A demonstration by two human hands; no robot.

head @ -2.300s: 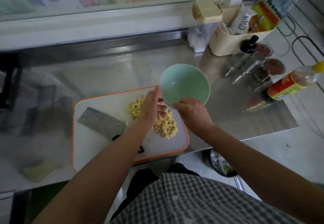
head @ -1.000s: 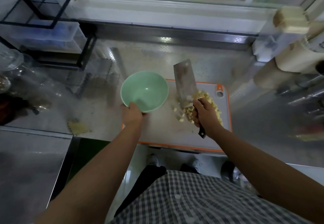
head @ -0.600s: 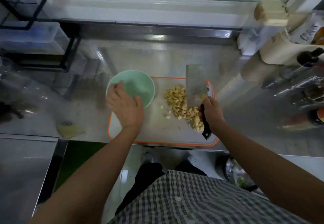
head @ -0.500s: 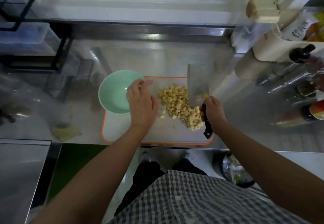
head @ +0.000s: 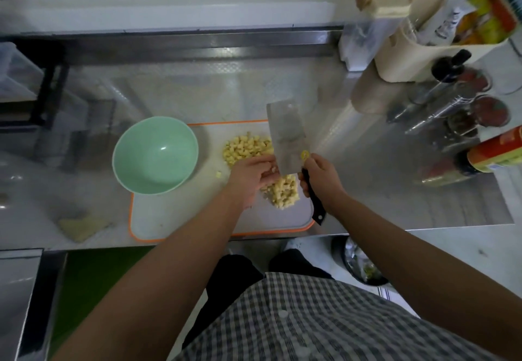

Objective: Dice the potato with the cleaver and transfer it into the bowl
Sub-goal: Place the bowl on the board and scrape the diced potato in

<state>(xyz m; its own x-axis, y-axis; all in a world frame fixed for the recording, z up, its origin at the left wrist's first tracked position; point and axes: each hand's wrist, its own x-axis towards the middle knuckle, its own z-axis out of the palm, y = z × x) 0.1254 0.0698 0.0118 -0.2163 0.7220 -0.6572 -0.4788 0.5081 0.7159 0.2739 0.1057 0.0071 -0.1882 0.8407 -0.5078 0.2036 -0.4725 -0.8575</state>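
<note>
Now right hand (head: 320, 180) grips cleaver (head: 286, 134); left hand (head: 249, 179) presses diced potato (head: 245, 147) (bowl (head: 135, 146) beside, bare).

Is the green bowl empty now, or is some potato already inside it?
Empty. The inside of the green bowl shows only smooth green; the diced potato lies on the cutting board.

steel counter (head: 197, 92) | white window sill (head: 169, 7) | black rack (head: 48, 83) | pale floor (head: 452, 247) | dim light

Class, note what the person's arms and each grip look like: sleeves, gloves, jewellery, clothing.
Left grip and right grip are bare hands: no gloves, rings or watch visible. Left forearm and right forearm show no sleeve. Below, a dark-and-white checked shirt with pale buttons.
</note>
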